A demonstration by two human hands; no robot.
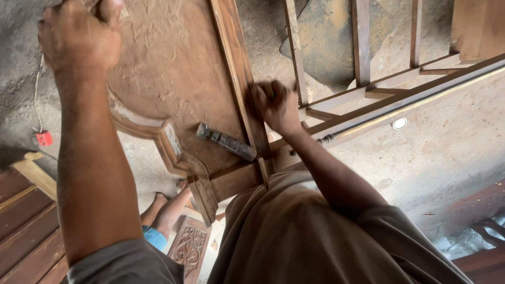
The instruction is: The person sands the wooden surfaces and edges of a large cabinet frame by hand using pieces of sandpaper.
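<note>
— Where's the wooden panel (pixel 173 79)?

— In the middle of the view, tilted up. Its long straight rail runs from far to near, leaning slightly right, and its curved, carved edge faces left.

— And the hands?

— The left hand (pixel 79 37) is closed over the panel's far left edge, fingers wrapped around it. The right hand (pixel 276 105) is curled into a fist against the straight rail on the right.

— Is it holding anything?

— I can't tell; the fingers hide it.

— That hammer (pixel 226 142)?

— It lies on the panel just left of the right hand, head pointing far-left, handle near-right, touching the rail.

— Anything else?

— A wooden frame (pixel 363 89) far right, a carved board (pixel 189 247) and another person's arm (pixel 165 210) nearer.
</note>
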